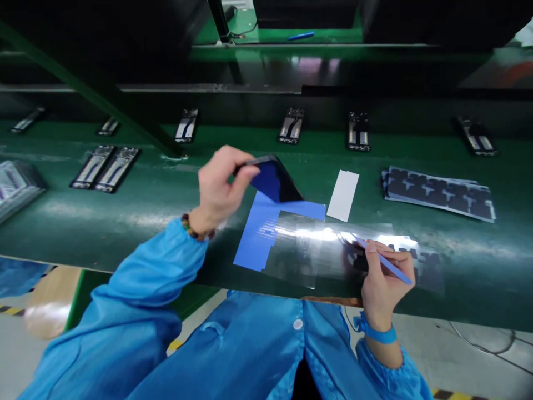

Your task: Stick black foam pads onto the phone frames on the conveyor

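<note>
Green table lies across in front of you, glossy, and light from above makes bright stripes on it. Nearest to your body, your right hand is closed, with the fingers pinching a slim blue tool. Its tip points at the clear films, close to some dark pieces. It is better to hold the tool low and lightly, so that the tip lifts only one edge and does not scratch. Glare hides the tip, so I cannot tell if it touches; a small tilt of your head may help.

Beside and partly under the films is a blue sheet. Above its upper part, your left hand is pinched shut on one end of a dark flat device, which is tilted. Grip it by the edges only, because finger marks could spoil the face, and do not let its low corner rub the sheet.

A little farther are a white card and, on the right, a stack of patterned films. On the left lie two open phone frames; more frames stand spaced in a row behind. Move your sleeves gently near the loose films, as they may slide easily.
</note>
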A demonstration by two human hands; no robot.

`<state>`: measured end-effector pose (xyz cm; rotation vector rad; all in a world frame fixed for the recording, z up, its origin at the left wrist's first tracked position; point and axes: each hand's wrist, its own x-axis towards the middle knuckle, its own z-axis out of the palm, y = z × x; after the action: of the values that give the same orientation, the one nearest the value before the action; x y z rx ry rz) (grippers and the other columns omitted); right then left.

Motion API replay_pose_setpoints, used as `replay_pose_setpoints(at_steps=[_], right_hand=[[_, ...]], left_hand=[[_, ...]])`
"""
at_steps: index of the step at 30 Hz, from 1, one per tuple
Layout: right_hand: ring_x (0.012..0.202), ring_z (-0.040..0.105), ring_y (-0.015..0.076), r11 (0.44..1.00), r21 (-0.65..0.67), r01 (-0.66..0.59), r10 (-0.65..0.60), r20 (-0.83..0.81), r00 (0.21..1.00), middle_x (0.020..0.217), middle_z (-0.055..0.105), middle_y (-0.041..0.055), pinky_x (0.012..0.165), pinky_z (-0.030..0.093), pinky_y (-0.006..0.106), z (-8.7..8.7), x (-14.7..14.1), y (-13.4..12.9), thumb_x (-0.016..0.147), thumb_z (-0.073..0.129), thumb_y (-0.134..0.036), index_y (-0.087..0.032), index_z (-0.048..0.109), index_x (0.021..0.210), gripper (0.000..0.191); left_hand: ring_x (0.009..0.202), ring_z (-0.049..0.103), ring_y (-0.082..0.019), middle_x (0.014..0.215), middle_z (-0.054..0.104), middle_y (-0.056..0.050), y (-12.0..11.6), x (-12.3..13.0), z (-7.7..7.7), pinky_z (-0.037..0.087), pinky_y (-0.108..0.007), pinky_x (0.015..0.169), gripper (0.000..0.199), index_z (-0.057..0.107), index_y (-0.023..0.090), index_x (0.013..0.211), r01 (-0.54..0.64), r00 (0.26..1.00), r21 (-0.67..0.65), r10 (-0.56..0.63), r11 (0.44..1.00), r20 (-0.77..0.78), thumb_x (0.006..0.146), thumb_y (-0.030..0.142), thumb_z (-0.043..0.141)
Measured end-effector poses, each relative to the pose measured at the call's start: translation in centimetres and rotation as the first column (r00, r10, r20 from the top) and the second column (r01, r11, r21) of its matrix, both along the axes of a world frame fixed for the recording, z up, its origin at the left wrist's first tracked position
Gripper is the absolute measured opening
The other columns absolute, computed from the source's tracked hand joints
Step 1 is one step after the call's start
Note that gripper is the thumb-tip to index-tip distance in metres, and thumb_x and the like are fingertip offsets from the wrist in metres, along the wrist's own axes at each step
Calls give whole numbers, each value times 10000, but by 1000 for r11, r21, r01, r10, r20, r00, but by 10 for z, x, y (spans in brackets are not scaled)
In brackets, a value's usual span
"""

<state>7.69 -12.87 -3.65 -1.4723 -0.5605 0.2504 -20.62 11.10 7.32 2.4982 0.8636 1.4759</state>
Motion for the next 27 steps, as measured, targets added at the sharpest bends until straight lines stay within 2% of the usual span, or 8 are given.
replay_pose_setpoints(at_steps=[2,4,9,14,19,21,24,27], right_hand=[[954,829,237,1000,11,-3,3,-7,1000,898,796,28,1050,687,540,0,0,1,857,963,-408,-226,619,844,389],[948,826,234,1000,19,-8,8,-14,1000,882,789,22,1029,691,528,1,0,2,853,966,-412,-227,616,840,396],[945,825,227,1000,13,-23,23,-24,999,896,789,28,1019,687,495,4,-2,1,857,962,-388,-224,619,825,381],[971,829,236,1000,5,-25,25,-45,999,906,794,33,1026,686,500,6,-3,0,872,956,-393,-225,624,829,375],[978,828,236,999,-8,-31,30,-35,999,935,800,45,1006,678,469,2,-1,0,877,958,-402,-219,640,845,369],[967,825,229,1000,-16,-25,24,-20,1000,946,805,53,1008,673,462,2,-1,0,883,953,-407,-216,647,845,362],[957,821,232,999,-31,-18,19,5,1000,919,799,53,1004,676,476,3,-2,0,897,936,-427,-220,642,835,365],[1011,828,251,998,-56,-19,19,-2,1000,945,804,58,1033,674,504,5,-3,1,911,920,-455,-223,639,880,366]], left_hand=[[871,659,-187,933,727,-20,50,0,-4,514,-400,820,500,726,240,1056,-145,988,-75,149,987,44,1139,704,562],[1044,679,-226,1073,743,-44,97,-1,-16,538,-428,957,543,737,257,1130,-181,983,-143,181,973,-11,1108,769,559],[1300,650,-280,1428,728,-112,167,-10,-57,478,-512,1239,309,784,235,1168,-228,915,-371,68,900,-398,1102,463,586],[1320,598,-326,1454,721,-175,175,14,-78,413,-620,1260,323,778,157,1226,-354,846,-382,117,854,-521,1093,311,527],[1436,549,-400,1529,686,-216,168,123,-83,397,-582,1271,607,662,142,1518,-340,828,-386,79,858,-555,1063,542,688],[1506,497,-468,1540,657,-274,166,170,-82,395,-595,1271,790,621,108,1558,-438,808,-434,134,787,-574,975,606,811],[1552,466,-501,1508,656,-309,170,211,-73,401,-599,1269,657,675,68,1461,-511,813,-510,196,692,-548,964,461,849],[1462,596,-425,1445,705,-252,174,207,-59,464,-535,1234,499,708,85,1380,-458,868,-596,185,659,-462,1000,394,803]])
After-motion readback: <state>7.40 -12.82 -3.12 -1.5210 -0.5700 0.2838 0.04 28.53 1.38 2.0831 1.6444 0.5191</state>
